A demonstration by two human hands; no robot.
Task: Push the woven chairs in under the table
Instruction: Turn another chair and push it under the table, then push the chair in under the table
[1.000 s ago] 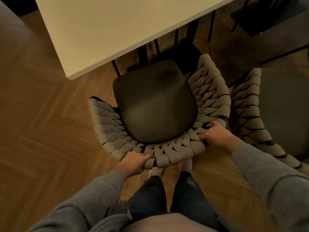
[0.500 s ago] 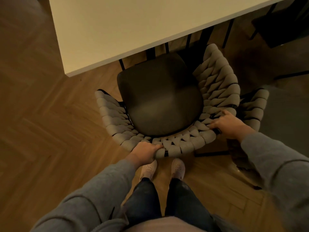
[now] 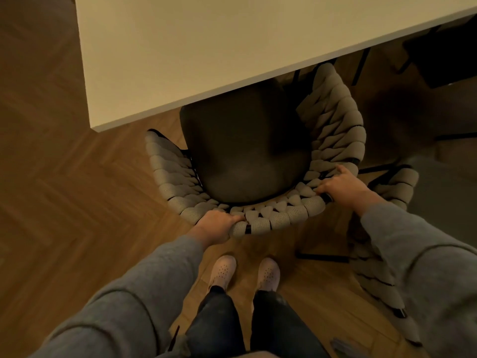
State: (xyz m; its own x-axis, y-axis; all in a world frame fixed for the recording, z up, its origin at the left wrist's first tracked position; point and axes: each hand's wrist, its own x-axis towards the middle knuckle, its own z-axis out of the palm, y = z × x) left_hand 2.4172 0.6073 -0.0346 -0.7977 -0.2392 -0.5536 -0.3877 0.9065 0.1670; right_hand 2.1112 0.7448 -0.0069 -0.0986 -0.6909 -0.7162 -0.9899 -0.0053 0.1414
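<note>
More chair (image 3: 281,217) under table (image 3: 206,60) now

A single wide-angle view from the person's head looks steeply down and a little forward. The counter (image 3: 206,47) fills the top of the frame, its near edge running aslant. The chair (image 3: 245,164) sits at centre, close below the lens, with the left grip (image 3: 219,226) and right grip (image 3: 340,187) on its back rim at arm's length. Sleeves (image 3: 129,306) enter from both lower corners, and shoes (image 3: 223,272) stand near the bottom. Floor (image 3: 64,189) spreads along the left, and a second chair (image 3: 397,182) lies at the right.
</note>
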